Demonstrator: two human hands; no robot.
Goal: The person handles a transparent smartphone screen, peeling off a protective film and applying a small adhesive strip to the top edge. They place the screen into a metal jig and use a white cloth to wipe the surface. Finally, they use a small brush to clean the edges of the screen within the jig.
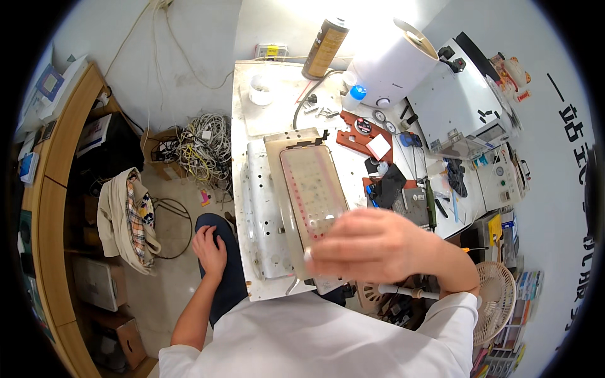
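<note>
My left hand (210,249) rests on my dark-clad left thigh, fingers apart and holding nothing. My right hand (359,246) is blurred over the near part of a translucent plate (305,189) that has a phone-shaped outline, rows of holes and red spots. Its fingers are bent, and whether they grip or only touch anything is unclear; a small white shape shows at the fingertips. The plate sits on a pale base, beside a white perforated metal piece (258,189) on the worktable (246,94).
A white appliance (387,66), tall can (324,47), blue-capped bottle (355,94), red-brown mats (353,135), small tools and a flat machine (454,94) crowd the table's back and right. Left are tangled cables (201,151), draped clothing (126,220) and wooden shelving (50,220). A fan (491,302) stands lower right.
</note>
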